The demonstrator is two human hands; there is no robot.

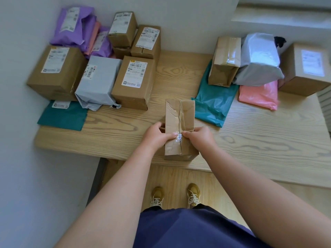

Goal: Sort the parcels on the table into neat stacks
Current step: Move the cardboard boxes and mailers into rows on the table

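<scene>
Head view: a brown taped box (179,120) sits at six o'clock on the wooden table (259,133), by the near edge, its long side running toward twelve; whether it rests on the wood or is lifted just clear cannot be told. The left hand (157,135) grips its left side and the right hand (199,138) its right side, both clamped on it with thumbs laid on top, almost meeting over the shiny tape seam. At ten o'clock from this box stands a labelled box (133,83), touching a grey bag (97,81) to its left, and beside that a large box (55,72) against the wall (21,51); a teal bag (62,117) lies flat, partly under those two. Behind them, at eleven o'clock, are smaller labelled boxes (122,28) and a heap of purple bags (75,27). At one o'clock a second teal bag (213,106) lies flat just beside the held box, with a tall taped box (223,61) standing on its far end. Touching that is a bulky grey parcel (258,59), which lies on a pink bag (258,95). At two o'clock, at the table's right end, stands a box with a blurred label (308,68). Below the table edge a pair of tan shoes (193,194) shows on the floor
</scene>
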